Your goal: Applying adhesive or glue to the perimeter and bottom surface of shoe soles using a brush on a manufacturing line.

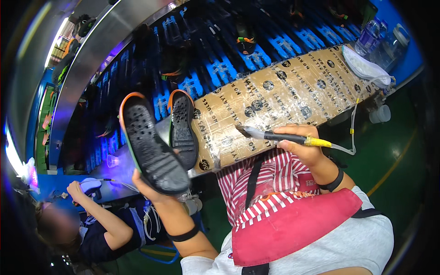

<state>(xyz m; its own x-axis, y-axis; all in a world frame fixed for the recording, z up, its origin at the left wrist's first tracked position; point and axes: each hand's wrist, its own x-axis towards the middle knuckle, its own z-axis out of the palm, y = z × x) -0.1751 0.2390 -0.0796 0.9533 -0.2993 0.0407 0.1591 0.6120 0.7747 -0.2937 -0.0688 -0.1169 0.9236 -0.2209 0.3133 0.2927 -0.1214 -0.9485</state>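
Note:
My left hand (149, 187) is closed around the heel end of a black shoe sole (149, 142) with an orange and green rim. The sole is tilted, its hollowed, studded inner face turned up and shiny at the heel. Just right of it a second black shoe sole (184, 130) lies at the left end of a cardboard-covered bench (256, 107). In my right hand (305, 145) is a glue brush (275, 136) with a black and yellow handle. Its dark bristles point left above the cardboard, apart from both soles. A clear tube (343, 149) runs from the handle's end.
Beyond the bench runs a conveyor with blue racks (222, 71), some carrying shoe parts. A white pad (364, 66), a plastic bottle (368, 37) and a clear jug (396, 43) stand at the far right. A co-worker (103, 224) works at lower left.

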